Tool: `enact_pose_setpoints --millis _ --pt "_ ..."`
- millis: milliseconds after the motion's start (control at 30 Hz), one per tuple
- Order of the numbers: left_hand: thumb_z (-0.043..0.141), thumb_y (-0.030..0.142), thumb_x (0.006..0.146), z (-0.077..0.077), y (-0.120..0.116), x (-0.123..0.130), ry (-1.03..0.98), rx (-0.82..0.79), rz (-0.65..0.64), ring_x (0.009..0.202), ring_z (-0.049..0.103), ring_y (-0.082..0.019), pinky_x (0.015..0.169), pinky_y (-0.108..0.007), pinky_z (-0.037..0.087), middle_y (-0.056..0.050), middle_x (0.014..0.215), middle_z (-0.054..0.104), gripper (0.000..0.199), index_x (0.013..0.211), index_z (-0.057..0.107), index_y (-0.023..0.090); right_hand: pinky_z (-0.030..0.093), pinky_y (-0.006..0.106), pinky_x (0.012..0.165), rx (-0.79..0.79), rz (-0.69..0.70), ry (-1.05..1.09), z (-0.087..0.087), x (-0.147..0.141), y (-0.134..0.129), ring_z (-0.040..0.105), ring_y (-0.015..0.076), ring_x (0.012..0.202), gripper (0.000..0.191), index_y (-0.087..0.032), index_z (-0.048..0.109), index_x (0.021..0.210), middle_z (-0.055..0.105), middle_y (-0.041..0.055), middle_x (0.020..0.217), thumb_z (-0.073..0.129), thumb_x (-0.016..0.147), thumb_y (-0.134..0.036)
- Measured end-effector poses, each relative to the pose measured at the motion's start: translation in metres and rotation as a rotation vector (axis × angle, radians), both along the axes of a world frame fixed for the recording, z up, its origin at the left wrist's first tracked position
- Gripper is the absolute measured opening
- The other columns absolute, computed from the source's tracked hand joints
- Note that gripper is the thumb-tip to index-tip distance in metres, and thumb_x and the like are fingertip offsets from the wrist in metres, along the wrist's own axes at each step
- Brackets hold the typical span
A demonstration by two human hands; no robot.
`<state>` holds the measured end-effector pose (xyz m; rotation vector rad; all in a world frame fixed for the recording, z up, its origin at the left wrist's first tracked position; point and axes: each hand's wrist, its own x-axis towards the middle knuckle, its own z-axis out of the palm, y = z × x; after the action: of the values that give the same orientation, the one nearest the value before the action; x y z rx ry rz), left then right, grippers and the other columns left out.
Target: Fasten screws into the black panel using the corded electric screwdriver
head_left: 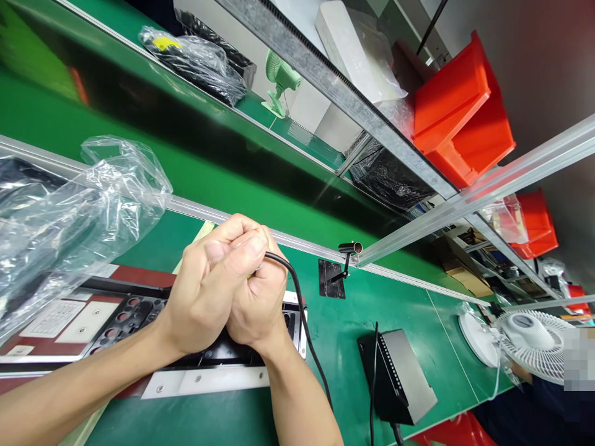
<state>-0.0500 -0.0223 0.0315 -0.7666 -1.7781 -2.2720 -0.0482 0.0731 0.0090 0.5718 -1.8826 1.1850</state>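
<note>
My left hand [204,291] and my right hand [260,297] are pressed together at the centre, fingers curled tightly. A black cable [297,297] comes out from between them near the thumb and hangs down to the right. Whatever sits at the cable's end is hidden inside the fingers. Below my hands lies a fixture [186,382] with white edge strips and dark red plates, holding black plastic parts [130,316]. My wrists cover part of it.
Clear plastic bags [125,179] lie at the left. A black box [395,378] with a cable stands at the right, near a small black stand [346,260]. A metal shelf frame [344,80], red bins [465,111], a white fan [530,334] and a person's dark sleeve [520,412] are farther off.
</note>
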Motion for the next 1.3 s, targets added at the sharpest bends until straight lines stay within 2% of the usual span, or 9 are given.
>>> enact_pose_setpoints --millis 533,900,1167,1300 --pt "0.059 0.051 0.117 -0.0010 0.0010 -0.0002 -0.002 0.004 -0.009 0.088 0.069 -0.020 0.084 -0.035 0.058 -0.001 0.092 0.070 0.037 0.093 0.070 0.025 0.053 0.031 0.072 0.004 0.000 0.001 -0.0009 0.0002 0.0007 0.065 0.0166 0.091 0.030 -0.024 0.052 0.092 0.072 0.0028 0.099 0.054 0.118 -0.039" --pt "0.059 0.051 0.116 -0.0011 0.0003 0.0014 -0.028 0.006 -0.021 0.087 0.067 -0.023 0.082 -0.040 0.057 -0.003 0.091 0.070 0.037 0.092 0.069 0.024 0.055 0.033 0.077 0.023 0.021 -0.044 -0.0047 0.0013 0.0015 0.066 0.0178 0.094 0.029 -0.024 0.050 0.091 0.074 0.0035 0.105 0.065 0.113 -0.037" --pt "0.059 0.052 0.116 0.0005 0.0003 0.0014 -0.025 0.007 -0.015 0.086 0.068 -0.021 0.083 -0.038 0.057 -0.003 0.092 0.072 0.037 0.094 0.070 0.024 0.059 0.036 0.077 0.037 -0.001 -0.113 -0.0042 0.0024 0.0013 0.068 0.0193 0.094 0.028 -0.024 0.055 0.093 0.074 0.0044 0.103 0.068 0.111 -0.041" --pt "0.059 0.053 0.116 -0.0002 -0.0013 0.0016 -0.030 -0.002 -0.017 0.088 0.068 -0.021 0.084 -0.038 0.058 -0.002 0.092 0.071 0.039 0.093 0.069 0.023 0.056 0.033 0.072 0.034 -0.005 -0.070 -0.0045 0.0020 0.0017 0.067 0.0181 0.091 0.032 -0.024 0.052 0.091 0.073 0.0040 0.101 0.065 0.113 -0.042"
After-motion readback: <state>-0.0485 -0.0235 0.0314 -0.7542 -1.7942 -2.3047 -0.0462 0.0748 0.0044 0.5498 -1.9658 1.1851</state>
